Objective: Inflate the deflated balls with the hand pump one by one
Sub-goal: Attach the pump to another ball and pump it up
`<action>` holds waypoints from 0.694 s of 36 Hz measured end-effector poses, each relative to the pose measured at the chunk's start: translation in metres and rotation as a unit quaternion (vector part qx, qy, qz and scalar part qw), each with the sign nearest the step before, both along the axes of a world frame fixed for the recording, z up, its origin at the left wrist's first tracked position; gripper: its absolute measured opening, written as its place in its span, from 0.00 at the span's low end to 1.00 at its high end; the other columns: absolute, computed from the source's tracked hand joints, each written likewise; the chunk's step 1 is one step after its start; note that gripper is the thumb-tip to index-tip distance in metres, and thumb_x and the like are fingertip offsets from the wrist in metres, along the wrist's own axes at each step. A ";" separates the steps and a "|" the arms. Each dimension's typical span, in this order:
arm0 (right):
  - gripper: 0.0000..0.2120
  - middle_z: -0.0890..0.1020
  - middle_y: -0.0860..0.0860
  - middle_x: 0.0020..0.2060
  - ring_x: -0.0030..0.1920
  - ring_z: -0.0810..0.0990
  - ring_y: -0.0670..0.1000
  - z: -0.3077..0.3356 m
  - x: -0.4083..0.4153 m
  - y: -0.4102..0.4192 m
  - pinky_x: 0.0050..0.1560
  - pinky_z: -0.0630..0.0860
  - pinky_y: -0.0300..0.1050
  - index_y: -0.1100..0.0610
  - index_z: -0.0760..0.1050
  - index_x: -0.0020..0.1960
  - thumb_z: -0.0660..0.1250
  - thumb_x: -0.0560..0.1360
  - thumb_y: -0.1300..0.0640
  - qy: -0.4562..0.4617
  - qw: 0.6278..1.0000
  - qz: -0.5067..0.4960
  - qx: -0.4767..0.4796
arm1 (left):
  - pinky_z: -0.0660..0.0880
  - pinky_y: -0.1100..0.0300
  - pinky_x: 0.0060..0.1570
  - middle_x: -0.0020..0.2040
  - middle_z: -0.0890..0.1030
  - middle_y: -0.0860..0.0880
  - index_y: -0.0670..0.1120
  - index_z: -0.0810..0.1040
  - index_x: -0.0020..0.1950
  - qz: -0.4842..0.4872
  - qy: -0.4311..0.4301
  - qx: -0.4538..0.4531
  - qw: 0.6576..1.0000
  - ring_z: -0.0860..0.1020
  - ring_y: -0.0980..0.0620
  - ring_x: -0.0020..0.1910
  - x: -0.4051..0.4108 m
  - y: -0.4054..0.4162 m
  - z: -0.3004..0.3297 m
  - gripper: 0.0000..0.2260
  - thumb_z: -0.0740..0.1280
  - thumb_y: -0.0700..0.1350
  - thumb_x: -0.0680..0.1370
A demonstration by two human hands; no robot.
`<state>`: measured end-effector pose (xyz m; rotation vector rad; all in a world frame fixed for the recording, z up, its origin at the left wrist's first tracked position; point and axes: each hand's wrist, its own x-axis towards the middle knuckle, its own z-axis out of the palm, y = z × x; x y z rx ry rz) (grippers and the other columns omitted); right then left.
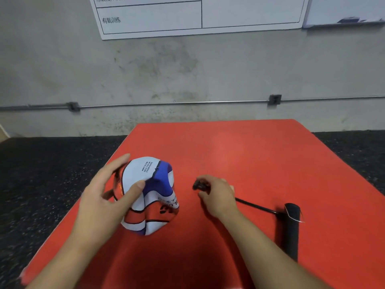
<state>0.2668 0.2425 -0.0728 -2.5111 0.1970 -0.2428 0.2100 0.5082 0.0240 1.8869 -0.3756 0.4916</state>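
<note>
Background: grey concrete wall point(187, 76) with a thin metal conduit point(166, 103) running across it and a white board point(198, 15) with printed characters above; dark speckled floor point(41, 174) below.
Surface: red surface point(250, 159), its far edge near the wall.
Ball: deflated ball point(150, 197), crumpled, white with blue and orange panels and black seams, resting on the left part of the surface; small printed text on its top white panel.
Left hand: left hand point(108, 197) lies against the ball's left side, fingers nearly straight and spread along the far left edge, thumb pressed on the top front of the ball.
Right hand: right hand point(216, 195) is just right of the ball and apart from it, fingers curled round the black hose tip point(199, 185), which points toward the ball.
Pump: black hand pump point(288, 230) lies on the surface to the right; its thin hose point(256, 206) runs from the pump's far end to the right hand.
</note>
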 end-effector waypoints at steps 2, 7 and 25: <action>0.22 0.83 0.43 0.63 0.68 0.74 0.51 0.000 0.001 0.001 0.62 0.63 0.45 0.39 0.76 0.69 0.73 0.77 0.54 0.005 1.000 -0.001 -0.001 | 0.77 0.65 0.56 0.67 0.80 0.59 0.60 0.79 0.67 -0.004 -0.002 0.006 1.000 0.77 0.63 0.66 0.002 0.001 -0.001 0.26 0.79 0.54 0.70; 0.19 0.85 0.46 0.58 0.62 0.80 0.53 -0.001 0.000 0.002 0.63 0.73 0.49 0.44 0.79 0.66 0.73 0.77 0.56 -0.048 0.996 0.028 0.067 | 0.73 0.72 0.60 0.70 0.78 0.61 0.60 0.78 0.68 -0.021 -0.021 0.047 0.998 0.74 0.64 0.70 0.003 0.005 0.000 0.25 0.74 0.60 0.71; 0.17 0.85 0.42 0.56 0.54 0.85 0.47 0.090 -0.116 -0.001 0.55 0.74 0.30 0.43 0.79 0.66 0.65 0.85 0.63 -0.260 0.917 0.161 0.257 | 0.60 0.75 0.68 0.70 0.70 0.63 0.64 0.80 0.67 -0.042 -0.048 0.128 0.990 0.66 0.56 0.74 -0.016 -0.021 0.001 0.28 0.74 0.67 0.67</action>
